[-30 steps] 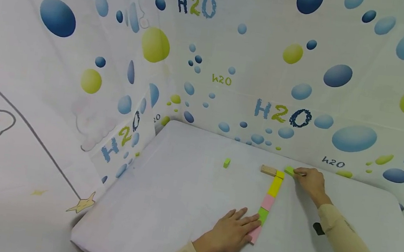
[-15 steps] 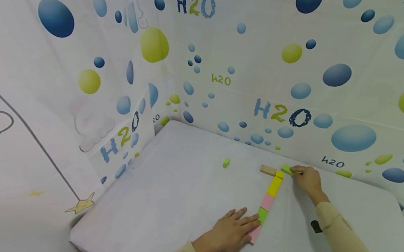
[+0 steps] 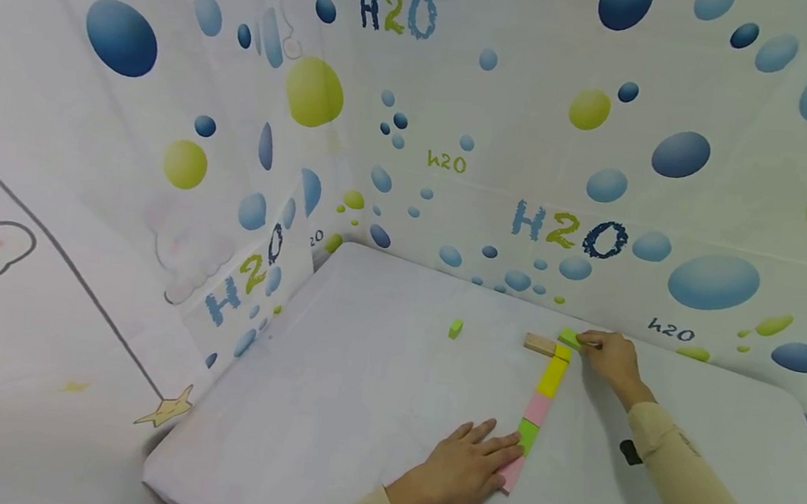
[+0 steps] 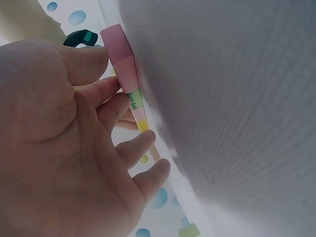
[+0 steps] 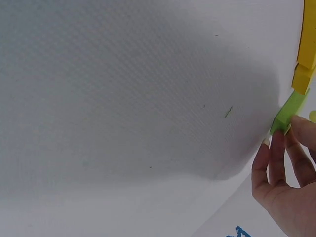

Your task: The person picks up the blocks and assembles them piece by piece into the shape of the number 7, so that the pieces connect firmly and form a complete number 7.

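A row of blocks runs away across the white table: a pink block (image 3: 512, 474) nearest, then a green block (image 3: 528, 435), another pink block (image 3: 537, 408), and yellow ones (image 3: 552, 377). At its far end a plain wooden block (image 3: 539, 343) points left. My left hand (image 3: 460, 469) lies beside the near end, fingers extended and touching the row's left side. In the left wrist view its thumb and index finger are right at the pink block (image 4: 123, 59). My right hand (image 3: 610, 357) pinches a green block (image 5: 291, 111), its free end close to the yellow end block (image 5: 302, 79).
A lone small green block (image 3: 455, 328) stands farther left on the table (image 3: 342, 379). Behind the table rises a white wall sheet (image 3: 496, 112) printed with bubbles and H2O lettering. The row lies between my two arms.
My right hand has moved slightly left with the green block, bringing it nearer the row's far end. The left hand stays in place beside the near blocks.
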`<state>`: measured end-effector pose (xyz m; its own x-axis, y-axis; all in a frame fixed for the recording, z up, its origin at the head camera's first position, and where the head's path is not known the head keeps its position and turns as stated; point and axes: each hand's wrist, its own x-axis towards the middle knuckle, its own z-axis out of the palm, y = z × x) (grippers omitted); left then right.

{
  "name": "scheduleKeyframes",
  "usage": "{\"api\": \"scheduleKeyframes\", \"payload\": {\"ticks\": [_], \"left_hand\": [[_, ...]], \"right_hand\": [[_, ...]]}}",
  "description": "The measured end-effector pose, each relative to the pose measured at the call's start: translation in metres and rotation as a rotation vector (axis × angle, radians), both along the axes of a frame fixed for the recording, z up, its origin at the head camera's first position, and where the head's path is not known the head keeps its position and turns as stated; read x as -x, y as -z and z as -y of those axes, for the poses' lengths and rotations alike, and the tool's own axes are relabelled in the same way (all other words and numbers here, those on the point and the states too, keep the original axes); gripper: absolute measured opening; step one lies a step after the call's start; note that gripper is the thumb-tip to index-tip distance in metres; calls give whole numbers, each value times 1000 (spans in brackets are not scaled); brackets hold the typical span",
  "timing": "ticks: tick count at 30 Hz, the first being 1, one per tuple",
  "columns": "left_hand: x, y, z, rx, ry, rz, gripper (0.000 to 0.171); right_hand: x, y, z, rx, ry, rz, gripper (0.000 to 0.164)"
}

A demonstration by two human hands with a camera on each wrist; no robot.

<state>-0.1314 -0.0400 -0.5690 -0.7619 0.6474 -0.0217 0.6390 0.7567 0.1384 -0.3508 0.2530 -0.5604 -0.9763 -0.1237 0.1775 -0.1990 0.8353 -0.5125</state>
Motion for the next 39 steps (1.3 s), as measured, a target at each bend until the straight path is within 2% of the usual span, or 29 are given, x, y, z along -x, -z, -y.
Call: {"api": "scheduleKeyframes", "payload": {"ticks": [9,16,29,39], "left_hand": [[1,4,-1,12,-4,-8,51],[-1,2,-1,11,0,-13,51],[0,-1,-3,5,1,-35,51],[1,-3,-3,9,-3,-22,51]], "right_hand": [[5,2,-1,0,-49,-16,23],[8,2,-1,-1,-59,-13,22],[14,-2,1,48,-25,36,21],[20,0,6,58,-40,9,18]]}}
